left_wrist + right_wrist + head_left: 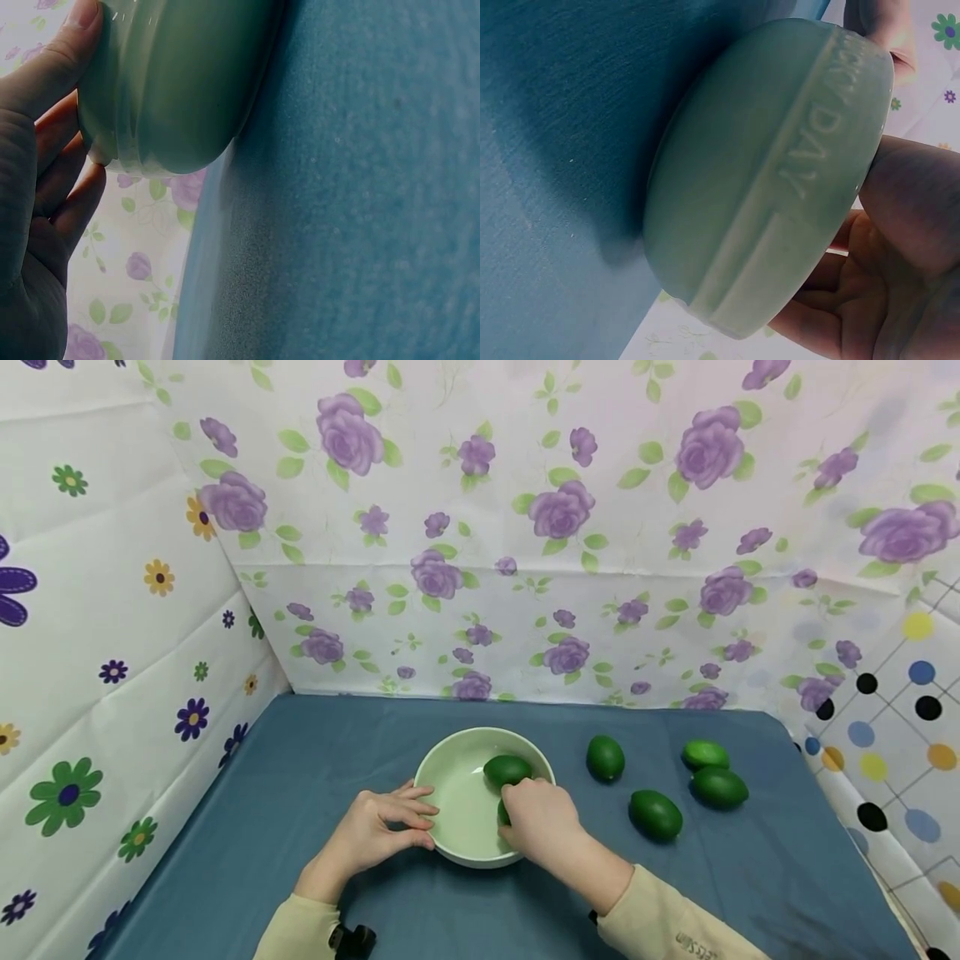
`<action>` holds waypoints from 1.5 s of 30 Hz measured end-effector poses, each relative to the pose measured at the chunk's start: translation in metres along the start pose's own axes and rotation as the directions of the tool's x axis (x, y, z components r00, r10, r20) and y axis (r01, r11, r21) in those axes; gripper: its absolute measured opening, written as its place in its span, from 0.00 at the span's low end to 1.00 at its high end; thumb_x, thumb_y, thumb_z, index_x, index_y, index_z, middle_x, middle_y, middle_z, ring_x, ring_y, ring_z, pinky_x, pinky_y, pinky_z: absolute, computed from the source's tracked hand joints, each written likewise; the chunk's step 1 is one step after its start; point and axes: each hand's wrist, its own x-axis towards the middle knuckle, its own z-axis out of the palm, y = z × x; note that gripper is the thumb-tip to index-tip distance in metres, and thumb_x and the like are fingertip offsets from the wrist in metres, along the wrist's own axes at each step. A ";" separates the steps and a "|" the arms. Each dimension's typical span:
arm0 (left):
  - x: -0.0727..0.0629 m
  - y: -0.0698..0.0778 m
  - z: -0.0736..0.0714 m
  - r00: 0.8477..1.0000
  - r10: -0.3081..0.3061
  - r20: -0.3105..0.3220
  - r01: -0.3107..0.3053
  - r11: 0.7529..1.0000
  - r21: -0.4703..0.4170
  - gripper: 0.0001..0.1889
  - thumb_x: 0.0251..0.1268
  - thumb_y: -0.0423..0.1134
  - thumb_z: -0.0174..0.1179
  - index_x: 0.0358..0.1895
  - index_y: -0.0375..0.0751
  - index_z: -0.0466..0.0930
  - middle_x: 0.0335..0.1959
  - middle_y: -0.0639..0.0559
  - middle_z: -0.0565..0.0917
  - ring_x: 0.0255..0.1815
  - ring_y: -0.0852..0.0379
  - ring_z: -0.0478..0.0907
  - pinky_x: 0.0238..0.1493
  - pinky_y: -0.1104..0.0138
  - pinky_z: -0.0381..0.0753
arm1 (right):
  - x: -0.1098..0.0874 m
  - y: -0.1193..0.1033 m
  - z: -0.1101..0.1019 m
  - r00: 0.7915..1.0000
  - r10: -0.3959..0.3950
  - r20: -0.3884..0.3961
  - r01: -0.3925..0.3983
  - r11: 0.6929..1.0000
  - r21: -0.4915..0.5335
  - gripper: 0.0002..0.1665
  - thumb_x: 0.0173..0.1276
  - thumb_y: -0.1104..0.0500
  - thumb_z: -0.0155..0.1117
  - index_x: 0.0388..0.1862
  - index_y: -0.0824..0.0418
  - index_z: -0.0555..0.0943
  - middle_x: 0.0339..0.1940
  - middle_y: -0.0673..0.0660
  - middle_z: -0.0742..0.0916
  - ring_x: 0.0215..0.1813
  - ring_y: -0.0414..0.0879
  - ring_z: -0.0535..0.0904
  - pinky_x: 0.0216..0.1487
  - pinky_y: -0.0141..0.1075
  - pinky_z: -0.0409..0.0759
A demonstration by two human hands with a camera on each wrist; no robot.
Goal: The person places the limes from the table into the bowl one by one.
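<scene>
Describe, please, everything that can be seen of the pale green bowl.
The pale green bowl is round and glossy, perhaps ceramic or plastic, with a band below its rim bearing lettering that includes "DAY". It stands upright on the blue cloth. Inside lies one green fruit; the right hand grips another within. The left hand holds the rim's left side.

Blue cloth carries a bowl and four fruits.
</scene>
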 end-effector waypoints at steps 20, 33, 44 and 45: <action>-0.007 -0.002 0.005 1.000 -0.028 0.011 0.028 0.999 -0.029 0.08 0.55 0.37 0.81 0.38 0.41 0.96 0.45 0.47 0.93 0.62 0.34 0.84 0.80 0.51 0.69 | -0.009 -0.002 0.002 1.000 0.005 -0.024 -0.006 1.000 -0.016 0.22 0.61 0.46 0.86 0.27 0.56 0.81 0.21 0.52 0.78 0.23 0.48 0.76 0.16 0.41 0.78; -0.003 -0.001 0.004 1.000 -0.010 -0.005 0.010 1.000 -0.005 0.08 0.53 0.35 0.82 0.38 0.40 0.96 0.44 0.44 0.93 0.62 0.35 0.85 0.77 0.44 0.71 | -0.009 0.000 -0.007 0.994 -0.006 -0.107 0.003 1.000 -0.026 0.18 0.68 0.46 0.80 0.31 0.56 0.84 0.25 0.55 0.82 0.29 0.52 0.80 0.18 0.45 0.83; -0.001 -0.002 0.001 0.999 -0.033 -0.003 0.033 0.999 -0.010 0.08 0.52 0.35 0.83 0.37 0.42 0.96 0.44 0.48 0.93 0.62 0.34 0.85 0.80 0.52 0.70 | -0.013 0.008 -0.015 0.993 0.012 -0.119 -0.009 1.000 0.021 0.16 0.71 0.45 0.78 0.33 0.54 0.85 0.26 0.54 0.83 0.31 0.52 0.81 0.21 0.45 0.84; -0.001 -0.002 0.001 0.999 -0.033 -0.004 0.033 0.999 -0.013 0.08 0.52 0.35 0.83 0.37 0.41 0.96 0.44 0.48 0.93 0.62 0.33 0.85 0.80 0.53 0.69 | -0.013 0.009 -0.016 0.992 0.013 -0.123 -0.010 1.000 0.028 0.16 0.71 0.45 0.78 0.35 0.54 0.86 0.27 0.54 0.84 0.32 0.52 0.82 0.21 0.45 0.84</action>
